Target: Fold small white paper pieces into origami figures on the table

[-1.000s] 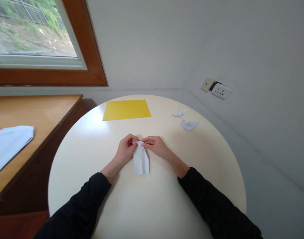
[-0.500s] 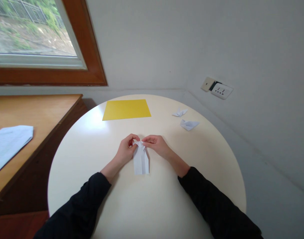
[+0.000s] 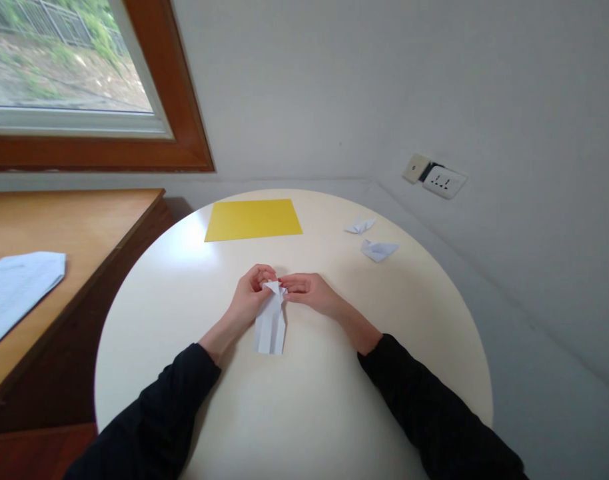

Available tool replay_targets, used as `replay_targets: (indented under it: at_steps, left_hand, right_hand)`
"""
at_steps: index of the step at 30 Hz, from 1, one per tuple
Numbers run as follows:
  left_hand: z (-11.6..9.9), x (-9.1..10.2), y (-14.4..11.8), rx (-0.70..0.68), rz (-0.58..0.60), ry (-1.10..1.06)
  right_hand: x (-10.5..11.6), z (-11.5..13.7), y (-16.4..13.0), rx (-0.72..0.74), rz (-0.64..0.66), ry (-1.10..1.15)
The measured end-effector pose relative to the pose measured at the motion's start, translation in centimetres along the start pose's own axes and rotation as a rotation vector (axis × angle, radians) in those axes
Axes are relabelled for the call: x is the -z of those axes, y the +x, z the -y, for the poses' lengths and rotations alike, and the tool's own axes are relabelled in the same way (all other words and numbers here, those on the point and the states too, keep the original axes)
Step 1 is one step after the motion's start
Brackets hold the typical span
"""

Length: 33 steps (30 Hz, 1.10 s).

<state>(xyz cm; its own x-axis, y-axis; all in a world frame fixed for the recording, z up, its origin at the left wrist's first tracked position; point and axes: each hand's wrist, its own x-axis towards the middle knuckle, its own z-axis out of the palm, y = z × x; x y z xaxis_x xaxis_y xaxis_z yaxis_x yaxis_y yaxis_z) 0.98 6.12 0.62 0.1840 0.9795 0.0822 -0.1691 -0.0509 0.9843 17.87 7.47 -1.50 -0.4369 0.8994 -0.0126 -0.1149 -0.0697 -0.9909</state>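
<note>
Two hands meet at the far end of a folded white paper [image 3: 270, 325] that lies on the round cream counter [image 3: 294, 413], well on the near side of the yellow sheet [image 3: 253, 219]. The left hand [image 3: 249, 299] has its fingers curled and pinched on the paper's top left corner; the right hand [image 3: 309, 292] pinches the top from the other side, fingertips touching the small folded flap there. The long narrow body of the paper trails back toward the person, tilted a little to the left. Beyond the paper and to its right, two small folded white pieces [image 3: 360, 226] [image 3: 378, 250] lie near each other, to the right of the yellow sheet. Dark sleeves cover both forearms.
</note>
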Motion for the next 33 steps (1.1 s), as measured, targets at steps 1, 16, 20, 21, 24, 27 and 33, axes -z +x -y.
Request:
replay_targets:
  at_steps: [1,16,20,21,24,27,33]
  left_hand:
    - [0.0,0.0,-0.1,0.020,0.000,-0.024]
    - [-0.4,-0.2,-0.3,0.137,0.019,-0.236]
    - [-0.5,-0.2,-0.4,0.132,0.010,-0.115]
    - [-0.4,-0.2,-0.4,0.125,0.015,-0.080]
    - [-0.1,-0.1,-0.2,0.103,0.028,-0.026]
    - [0.3,0.0,0.0,0.103,0.008,-0.063]
    - [0.8,0.2,0.2,0.139,-0.055,-0.116]
  right_hand:
    - [-0.2,0.1,0.0,0.003,0.001,-0.020]
    - [-0.9,-0.1,-0.1,0.078,-0.029,-0.219]
    - [-0.8,-0.2,0.0,0.075,-0.059,-0.126]
    - [-0.8,-0.2,0.1,0.076,-0.071,-0.106]
    - [-0.7,-0.1,0.1,0.078,-0.097,-0.091]
    - [-0.6,-0.1,0.0,0.073,-0.103,-0.084]
    - [-0.6,-0.4,0.1,0.093,-0.126,-0.127]
